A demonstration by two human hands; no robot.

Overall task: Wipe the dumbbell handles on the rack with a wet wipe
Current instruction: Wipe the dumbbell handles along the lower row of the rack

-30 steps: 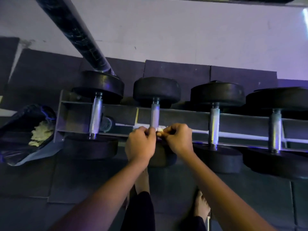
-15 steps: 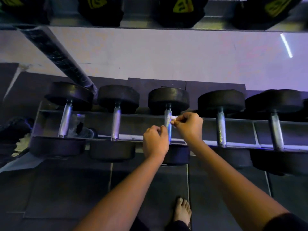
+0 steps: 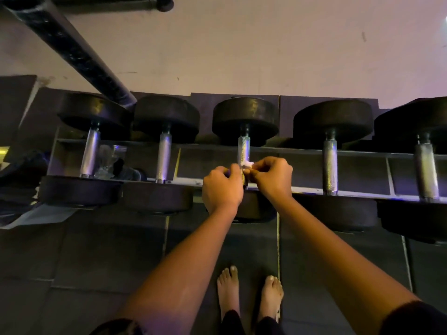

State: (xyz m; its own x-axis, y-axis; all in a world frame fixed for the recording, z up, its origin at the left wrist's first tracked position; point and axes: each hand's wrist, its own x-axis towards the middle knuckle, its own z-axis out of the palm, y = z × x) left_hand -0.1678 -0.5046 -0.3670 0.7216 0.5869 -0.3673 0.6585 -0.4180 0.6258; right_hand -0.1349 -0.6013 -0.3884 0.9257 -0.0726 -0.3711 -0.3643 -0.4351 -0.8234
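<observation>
Several black dumbbells with silver knurled handles lie across a low grey rack. My two hands meet at the lower part of the third dumbbell's handle. A small white wet wipe is wrapped against that handle. My right hand pinches the wipe from the right side. My left hand curls its fingers round the handle from the left, just below the wipe. The handle's lower end is hidden behind both hands.
Other handles stand to the left and right. A black slanted post rises at upper left. A dark bag lies at the left edge. My bare feet stand on dark floor mats.
My right hand has slid the wipe down the handle from near its top to beside my left hand. The camera tilted down, so the upper shelf of dumbbells left the view.
</observation>
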